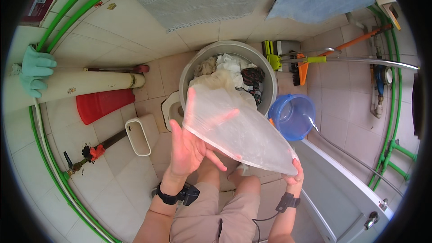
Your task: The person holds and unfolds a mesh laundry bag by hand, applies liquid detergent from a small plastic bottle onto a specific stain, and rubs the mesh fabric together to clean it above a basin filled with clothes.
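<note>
A sheer whitish cloth (233, 131) is stretched in front of me, its far end gathered over the basin's near side. My left hand (189, 148) is spread beneath its left edge. Two fingers show through the fabric, while the thumb stands free outside. At the cloth's lower right corner, my right hand (294, 172) pinches the hem. The round grey metal basin (186, 71) beyond holds crumpled laundry: white cloth (229, 63), a beige piece (205, 67) and dark patterned fabric (252, 76). Whether the sheer cloth is one layer or a bag, I cannot tell.
A blue bucket (305, 108) stands right of the basin, near a white door (332, 179). Brushes with long handles (300, 69) lean behind it. Left are a squat toilet (167, 111), a white bin (136, 120) and a red container (104, 106). Towels (209, 0) hang above.
</note>
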`<state>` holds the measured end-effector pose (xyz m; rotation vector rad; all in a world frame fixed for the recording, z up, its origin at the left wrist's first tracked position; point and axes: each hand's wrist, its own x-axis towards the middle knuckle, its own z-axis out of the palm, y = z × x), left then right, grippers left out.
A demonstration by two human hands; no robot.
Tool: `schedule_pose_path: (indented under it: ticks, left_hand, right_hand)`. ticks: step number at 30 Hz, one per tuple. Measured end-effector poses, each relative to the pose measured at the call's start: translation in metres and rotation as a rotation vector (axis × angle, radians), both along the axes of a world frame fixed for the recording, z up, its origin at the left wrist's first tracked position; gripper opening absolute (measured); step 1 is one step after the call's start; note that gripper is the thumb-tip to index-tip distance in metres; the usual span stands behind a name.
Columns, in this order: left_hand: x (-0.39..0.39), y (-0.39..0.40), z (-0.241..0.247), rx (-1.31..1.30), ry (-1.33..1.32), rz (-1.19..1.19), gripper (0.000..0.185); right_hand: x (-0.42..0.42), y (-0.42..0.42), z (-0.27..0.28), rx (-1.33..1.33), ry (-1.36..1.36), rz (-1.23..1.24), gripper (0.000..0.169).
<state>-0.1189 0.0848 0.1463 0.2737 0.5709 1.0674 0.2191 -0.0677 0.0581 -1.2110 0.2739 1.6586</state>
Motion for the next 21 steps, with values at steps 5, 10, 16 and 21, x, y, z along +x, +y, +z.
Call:
schedule_pose_path:
  ticks: [5, 10, 16, 21]
  left_hand:
    - [0.022, -0.006, -0.012, 0.034, 0.126, -0.027, 0.070]
    - [0.059, -0.017, -0.045, -0.004, 0.170, 0.155, 0.071]
    - [0.115, -0.055, -0.098, -0.086, 0.176, 0.457, 0.074]
    - [0.159, -0.077, -0.134, -0.026, 0.464, 0.614, 0.089]
  right_hand:
    - [0.030, -0.014, -0.017, -0.072, 0.047, -0.014, 0.053]
    - [0.058, -0.008, -0.039, -0.061, 0.314, 0.078, 0.041]
    - [0.076, 0.022, -0.017, -0.168, 0.393, 0.268, 0.037]
    - [0.101, 0.020, -0.017, -0.177, 0.434, 0.352, 0.035]
